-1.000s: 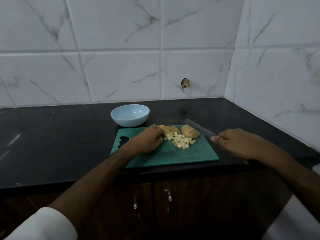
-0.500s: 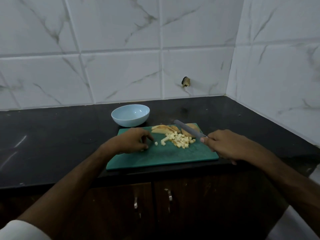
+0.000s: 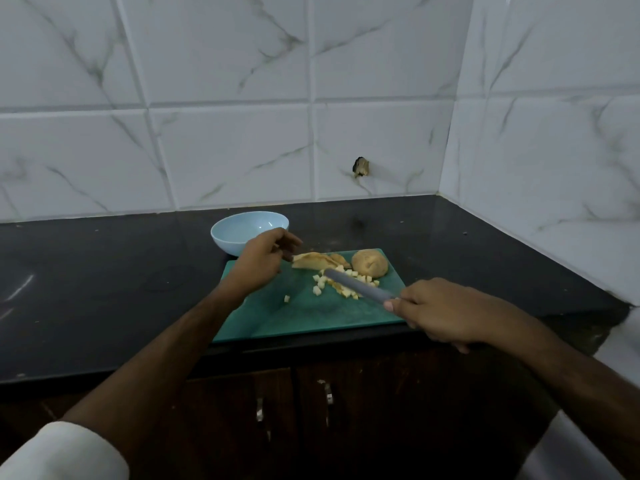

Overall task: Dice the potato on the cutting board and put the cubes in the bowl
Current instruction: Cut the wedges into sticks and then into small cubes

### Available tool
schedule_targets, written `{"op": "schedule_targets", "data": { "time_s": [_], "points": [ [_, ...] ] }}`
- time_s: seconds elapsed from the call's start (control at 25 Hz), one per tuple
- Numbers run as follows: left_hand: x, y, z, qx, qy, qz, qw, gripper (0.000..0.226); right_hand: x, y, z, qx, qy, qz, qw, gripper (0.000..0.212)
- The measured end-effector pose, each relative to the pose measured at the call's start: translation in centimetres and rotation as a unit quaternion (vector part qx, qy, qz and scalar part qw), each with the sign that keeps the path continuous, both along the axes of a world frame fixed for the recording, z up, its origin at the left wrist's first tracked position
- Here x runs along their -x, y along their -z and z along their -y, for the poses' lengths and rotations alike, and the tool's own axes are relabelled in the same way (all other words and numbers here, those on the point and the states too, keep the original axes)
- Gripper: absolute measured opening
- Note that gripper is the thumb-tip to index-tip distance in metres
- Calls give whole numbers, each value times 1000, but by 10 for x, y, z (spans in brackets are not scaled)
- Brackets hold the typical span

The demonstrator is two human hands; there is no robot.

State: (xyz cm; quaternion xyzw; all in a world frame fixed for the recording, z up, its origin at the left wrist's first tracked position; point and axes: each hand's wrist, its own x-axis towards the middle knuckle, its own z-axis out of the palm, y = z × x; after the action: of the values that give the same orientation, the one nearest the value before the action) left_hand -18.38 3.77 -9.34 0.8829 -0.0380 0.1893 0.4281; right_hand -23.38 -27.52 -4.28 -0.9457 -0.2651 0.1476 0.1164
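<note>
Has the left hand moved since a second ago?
Yes. The left hand has come away from the potato cubes on the cutting board and moved back toward the blue bowl.

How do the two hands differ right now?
The right hand grips a knife near the board's front edge; the left hand is raised near the bowl, fingers curled, and whether it holds anything cannot be told. The right hand looks sharp, the left blurred. Both are bare and over the board.
</note>
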Motion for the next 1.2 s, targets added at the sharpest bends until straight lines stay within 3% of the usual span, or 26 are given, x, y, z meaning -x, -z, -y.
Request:
{"op": "schedule_targets", "data": {
  "time_s": [0.16, 0.28, 0.36, 0.6, 0.76, 0.92, 1.2],
  "points": [
    [-15, -8, -10, -161, 20, 8, 987, 57, 19, 28, -58, 22, -60, 49, 997, 45],
    [-26, -8, -4, -293, 76, 5, 953, 42, 15, 43, -85, 32, -41, 140, 989, 47],
    [-28, -6, 0, -336, 97, 11, 937, 27, 7, 41, -80, 32, -5, 145, 989, 42],
    [-34, 3, -2, -318, 77, 48, 944, 10, -8, 35, -39, 55, 56, 104, 991, 44],
    [-31, 3, 5, -353, 34, 53, 934, 21, -7, 37, -41, 55, 45, 113, 991, 43],
    [-25, 1, 7, -407, 11, 58, 912, 18, -10, 41, -54, 41, 30, 110, 993, 46],
    [-5, -12, -13, -398, 2, 91, 913, 12, -25, 40, -56, 35, 65, 88, 993, 42]
  ]
}}
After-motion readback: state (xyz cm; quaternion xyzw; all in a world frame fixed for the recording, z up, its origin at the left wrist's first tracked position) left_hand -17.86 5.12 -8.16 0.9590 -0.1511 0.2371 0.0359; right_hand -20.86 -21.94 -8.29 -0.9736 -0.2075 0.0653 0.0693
